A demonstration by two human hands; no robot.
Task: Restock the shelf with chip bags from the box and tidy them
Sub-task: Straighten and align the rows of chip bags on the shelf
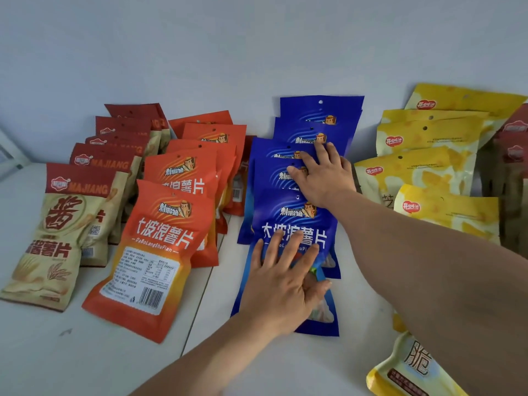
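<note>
**Both hands flat on the blue row**

Your left hand (281, 284) lies nearest you, fingers spread and fairly straight, pressing flat on the lower half of the front blue bag (297, 252); it grips nothing. Your right hand (321, 174) reaches further in, fingers splayed on the blue bags behind (308, 132), touching their top edges rather than pinching any.

The blue row runs away from you toward the wall, each bag's long axis pointing the same way and each overlapping the next like tiles. The front bag sits a little skewed, its bottom corner drifted toward you and left. Judging by that, the coming move is a squaring push along the row's length: your left hand is the nearer for sliding the front bag back, your right for holding the stack steady.

Outward from there, the orange row (151, 252) on the left reads "DaBoLangShuPian", and the beige-and-red row (54, 230) beyond it reads "MAJIANG". Yellow bags (428, 167) stand to the right, and one yellow bag (411, 370) lies loose at the front edge of the shelf (85, 352). No box is in view.
</note>
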